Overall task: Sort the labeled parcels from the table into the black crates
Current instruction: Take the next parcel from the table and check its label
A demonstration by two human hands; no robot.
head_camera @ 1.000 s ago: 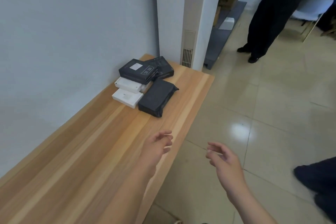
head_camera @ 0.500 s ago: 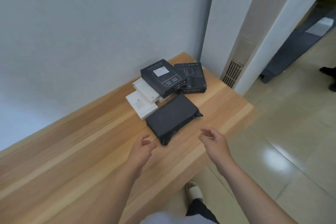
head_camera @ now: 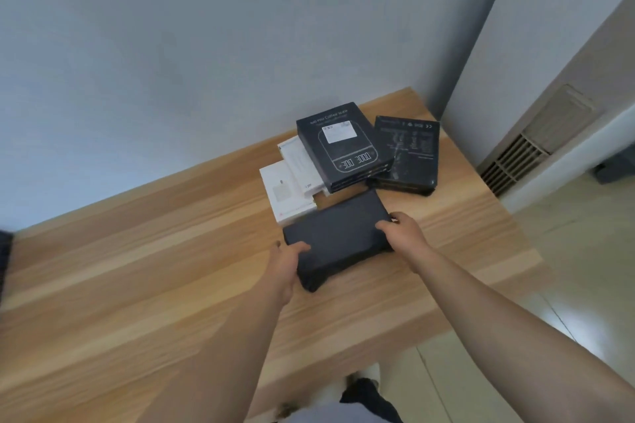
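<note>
A black plastic-wrapped parcel lies on the wooden table nearest to me. My left hand grips its near left end, thumb on top. My right hand grips its right end, fingers curled over the edge. Behind it a black scale box with a white label rests on two white boxes. To the right of that box lies a second black box.
A grey wall runs behind the table and a white column with a vent grille stands at the right. The table's right end borders shiny tiled floor. A dark object's edge shows at far left.
I have stepped closer to the table. Both hands went forward from hovering open in the air and took hold of the black wrapped parcel at its two ends.
</note>
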